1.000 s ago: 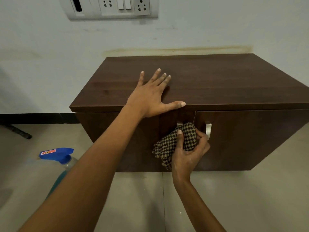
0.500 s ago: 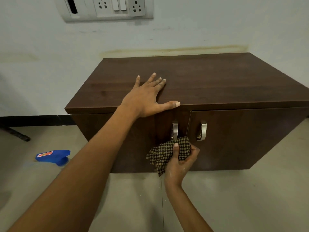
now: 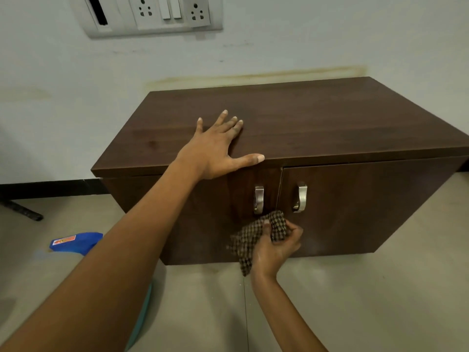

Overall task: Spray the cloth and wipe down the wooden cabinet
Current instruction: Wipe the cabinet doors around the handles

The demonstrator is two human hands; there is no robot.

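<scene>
Meanwhile, the left hand (image 3: 215, 151) lay flat and spread on the wooden cabinet (image 3: 317, 118) top, while the right hand (image 3: 276, 247) gripped the checked cloth (image 3: 251, 240) against the door front below the handles (image 3: 258, 200).

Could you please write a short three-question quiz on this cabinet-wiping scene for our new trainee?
1. True or false: the left hand lies flat on the cabinet top.
2. Which hand grips the checked cloth?
3. The cloth is: A) over the handles, B) just below them, C) on the floor.

Key: 1 true; 2 the right hand; 3 B.
</scene>
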